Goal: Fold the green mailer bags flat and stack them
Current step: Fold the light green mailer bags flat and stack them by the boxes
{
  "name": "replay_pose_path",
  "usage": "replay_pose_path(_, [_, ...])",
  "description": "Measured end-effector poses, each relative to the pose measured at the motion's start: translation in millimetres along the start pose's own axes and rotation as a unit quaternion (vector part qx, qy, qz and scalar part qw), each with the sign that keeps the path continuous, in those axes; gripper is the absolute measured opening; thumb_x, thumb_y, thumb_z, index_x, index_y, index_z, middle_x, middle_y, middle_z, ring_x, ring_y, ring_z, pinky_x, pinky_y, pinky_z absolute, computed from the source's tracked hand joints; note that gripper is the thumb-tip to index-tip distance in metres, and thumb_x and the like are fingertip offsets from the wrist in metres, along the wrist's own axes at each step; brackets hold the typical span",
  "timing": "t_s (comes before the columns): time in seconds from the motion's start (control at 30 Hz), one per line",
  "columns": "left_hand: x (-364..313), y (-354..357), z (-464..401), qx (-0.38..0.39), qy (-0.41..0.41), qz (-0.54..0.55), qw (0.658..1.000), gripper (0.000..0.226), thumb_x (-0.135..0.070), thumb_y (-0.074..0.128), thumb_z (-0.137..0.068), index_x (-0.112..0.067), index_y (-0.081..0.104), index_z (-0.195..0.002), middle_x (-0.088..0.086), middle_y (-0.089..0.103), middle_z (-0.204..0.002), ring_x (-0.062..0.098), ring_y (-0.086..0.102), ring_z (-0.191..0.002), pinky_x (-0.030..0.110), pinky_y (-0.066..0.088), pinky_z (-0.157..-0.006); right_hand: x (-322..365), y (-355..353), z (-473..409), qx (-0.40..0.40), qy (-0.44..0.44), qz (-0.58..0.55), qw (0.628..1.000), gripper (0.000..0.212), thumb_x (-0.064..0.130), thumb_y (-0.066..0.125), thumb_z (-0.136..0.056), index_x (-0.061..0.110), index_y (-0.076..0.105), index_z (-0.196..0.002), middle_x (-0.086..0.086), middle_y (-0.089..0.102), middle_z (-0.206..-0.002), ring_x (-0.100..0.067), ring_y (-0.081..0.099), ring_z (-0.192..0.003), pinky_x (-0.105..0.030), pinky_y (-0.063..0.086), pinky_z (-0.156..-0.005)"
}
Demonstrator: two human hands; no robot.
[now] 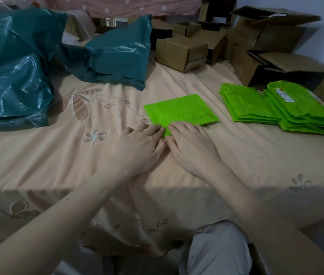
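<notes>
Two stacks of folded bags [276, 105] lie at the bed's [58, 155] right edge. Left hand [139, 147] and right hand [192, 148], fingers flat and ungripped, press one bag [181, 111] mid-bed; stacking remains.

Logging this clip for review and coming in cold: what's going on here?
A person is folding bright green mailer bags on a bed with a peach sheet. Both hands, left hand and right hand, lie flat, pressing the near edge of one green bag. To the right sit two stacks of finished green bags. Large teal plastic bags and cardboard boxes are behind.
</notes>
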State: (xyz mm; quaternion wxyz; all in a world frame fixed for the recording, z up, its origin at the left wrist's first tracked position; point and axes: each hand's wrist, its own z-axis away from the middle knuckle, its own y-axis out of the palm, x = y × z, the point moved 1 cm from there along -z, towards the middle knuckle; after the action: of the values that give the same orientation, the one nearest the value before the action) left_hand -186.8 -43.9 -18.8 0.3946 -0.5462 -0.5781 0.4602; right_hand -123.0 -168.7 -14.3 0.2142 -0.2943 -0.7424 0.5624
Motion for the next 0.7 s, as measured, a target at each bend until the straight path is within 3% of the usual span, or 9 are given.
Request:
replay_pose_path(0.27, [-0.4,0.9,-0.2,-0.013,-0.010,0.008,1.000,0.076,-0.050,0.000,-0.082,-0.027,0.049,-0.135,-0.012,0.048,-0.141,0.014,0.045,-0.127,0.038,0.043,-0.093,-16.1,0.5,-0.7,0.010,0.025,0.003,1.000,0.064,0.043,0.011,-0.090,0.015,0.047,-0.136,0.002,0.046,-0.142,-0.016,0.036,-0.133,-0.045,0.028,-0.110])
replay_pose_path(0.5, [-1.9,4.3,0.1,-0.050,-0.014,0.017,0.998,0.058,-0.044,0.020,-0.088,-0.022,0.064,-0.119,-0.006,0.063,-0.124,0.019,0.060,-0.110,0.039,0.049,-0.080,-27.1,2.3,-0.8,-0.009,0.047,-0.007,0.999,0.070,0.044,0.008,-0.087,0.009,0.048,-0.133,-0.004,0.049,-0.138,-0.021,0.042,-0.129,-0.045,0.033,-0.107])
replay_pose_path(0.7, [-0.1,7.5,-1.1,-0.066,-0.009,0.009,0.998,0.051,-0.042,0.027,-0.090,-0.022,0.066,-0.114,-0.006,0.066,-0.118,0.020,0.063,-0.102,0.037,0.049,-0.074,-38.1,5.3,-2.3,-0.007,0.065,-0.017,0.998,0.069,0.045,0.012,-0.088,0.005,0.048,-0.131,-0.009,0.050,-0.136,-0.027,0.045,-0.125,-0.045,0.037,-0.105])
